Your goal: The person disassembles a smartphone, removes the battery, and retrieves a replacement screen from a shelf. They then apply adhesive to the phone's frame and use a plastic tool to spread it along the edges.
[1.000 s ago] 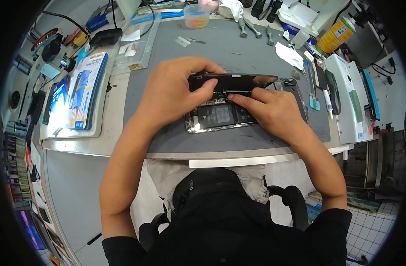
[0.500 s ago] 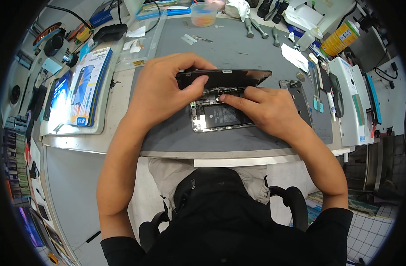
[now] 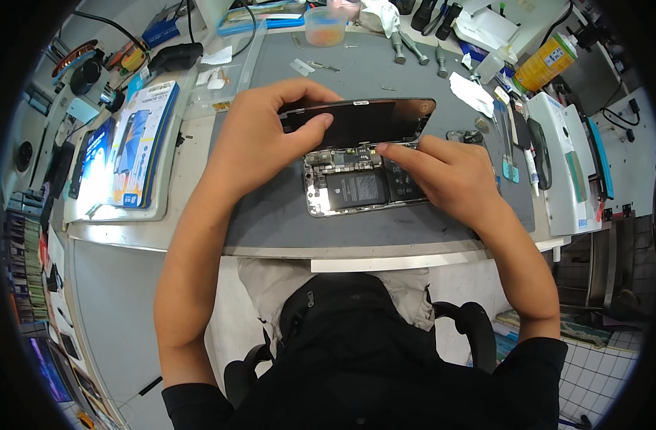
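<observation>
A phone lies opened on the grey mat point(image 3: 285, 226), its board and battery point(image 3: 357, 188) exposed. My left hand point(image 3: 263, 143) is closed on the left part of the raised black screen panel point(image 3: 374, 122), thumb across the inner face, fingers partly hidden behind. My right hand point(image 3: 446, 183) rests over the right part of the phone body, index finger touching near the upper board beneath the panel, other fingers curled; whatever they might hold is hidden. A second dark phone part point(image 3: 464, 135) lies just behind that hand, partly covered.
Boxed items point(image 3: 138, 143) lie on a left-hand tray. Screwdrivers point(image 3: 414, 46), a plastic cup point(image 3: 325, 27), white paper point(image 3: 471, 93), a yellow can point(image 3: 543, 61) and several thin tools point(image 3: 508, 143) surround the mat. A white machine point(image 3: 564, 165) stands at right.
The screen panel is lifted slightly higher, showing more of its inner face. My right index finger has shifted rightward and up along the board, uncovering more of it.
</observation>
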A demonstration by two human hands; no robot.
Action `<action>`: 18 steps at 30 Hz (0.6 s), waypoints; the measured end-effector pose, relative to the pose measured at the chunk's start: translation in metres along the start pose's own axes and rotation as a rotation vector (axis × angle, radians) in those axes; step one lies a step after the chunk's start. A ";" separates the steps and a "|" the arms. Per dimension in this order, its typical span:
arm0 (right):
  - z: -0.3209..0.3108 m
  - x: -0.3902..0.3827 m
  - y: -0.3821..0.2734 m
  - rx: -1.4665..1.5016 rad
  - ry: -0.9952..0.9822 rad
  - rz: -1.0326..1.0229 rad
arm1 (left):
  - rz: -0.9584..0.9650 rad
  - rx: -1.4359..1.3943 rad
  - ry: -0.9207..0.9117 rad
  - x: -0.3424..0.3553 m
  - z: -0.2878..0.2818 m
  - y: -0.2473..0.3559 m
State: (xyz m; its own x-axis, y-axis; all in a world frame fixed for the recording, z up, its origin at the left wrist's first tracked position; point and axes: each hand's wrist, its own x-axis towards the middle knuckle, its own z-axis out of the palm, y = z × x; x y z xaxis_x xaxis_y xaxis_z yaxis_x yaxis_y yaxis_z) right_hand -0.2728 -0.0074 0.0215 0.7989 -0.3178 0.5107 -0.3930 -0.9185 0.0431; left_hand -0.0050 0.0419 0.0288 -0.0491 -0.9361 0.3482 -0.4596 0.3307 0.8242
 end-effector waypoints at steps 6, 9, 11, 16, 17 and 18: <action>-0.011 -0.006 0.001 0.189 0.110 0.115 | -0.119 -0.240 0.043 0.009 -0.005 0.004; -0.011 -0.007 0.003 0.357 0.094 0.284 | -0.162 -0.441 0.048 0.015 -0.003 0.004; -0.011 -0.001 0.000 0.497 0.037 0.460 | -0.191 -0.607 0.058 0.016 0.001 0.007; -0.011 0.022 -0.006 0.780 -0.016 0.559 | -0.252 -1.019 0.040 0.016 0.017 0.006; -0.012 0.024 -0.005 0.810 -0.023 0.579 | -0.234 -1.006 0.052 0.016 0.019 0.010; -0.013 0.026 -0.003 0.841 -0.031 0.599 | -0.216 -0.992 0.065 0.016 0.020 0.013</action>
State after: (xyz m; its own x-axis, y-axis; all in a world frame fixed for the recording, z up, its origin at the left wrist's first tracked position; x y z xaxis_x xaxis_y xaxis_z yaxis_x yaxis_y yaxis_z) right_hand -0.2569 -0.0098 0.0451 0.5929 -0.7723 0.2280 -0.2945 -0.4716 -0.8312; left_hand -0.0292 0.0284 0.0361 0.0097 -0.9890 0.1475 0.4916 0.1332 0.8606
